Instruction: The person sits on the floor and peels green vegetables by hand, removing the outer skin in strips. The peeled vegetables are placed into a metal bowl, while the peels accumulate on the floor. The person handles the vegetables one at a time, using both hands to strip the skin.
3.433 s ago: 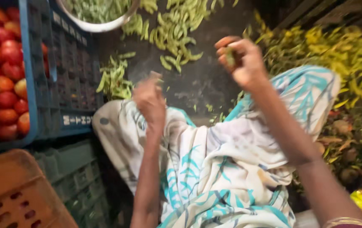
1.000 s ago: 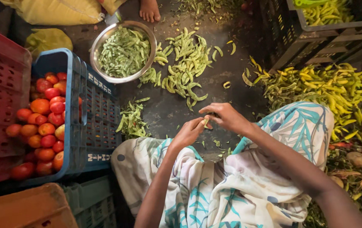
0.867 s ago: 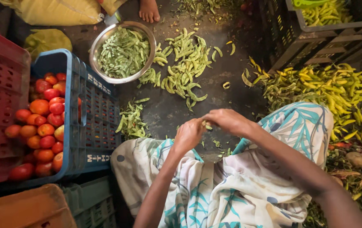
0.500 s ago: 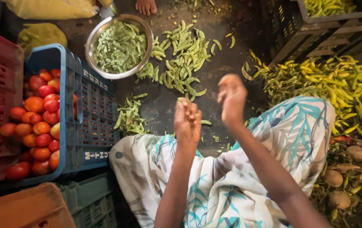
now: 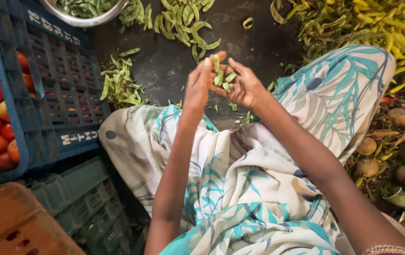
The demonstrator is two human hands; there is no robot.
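Bean pieces (image 5: 225,81), short and green, sit in the cupped right hand (image 5: 242,87) at upper centre of frame, above the dark floor (image 5: 174,66). Left hand (image 5: 197,87) is pressed in against them, fingertips on an upright pod; hands are together, not clamped tight. Best handling, I'd judge: keep the right palm cupped and level so nothing spills onto the patterned cloth (image 5: 240,189) over the lap. Steel bowl (image 5: 82,20) sits upper left, scrap pile (image 5: 119,85) left of centre.

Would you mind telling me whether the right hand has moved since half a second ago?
Yes: the right hand dropped from beyond the left hand to meet it.
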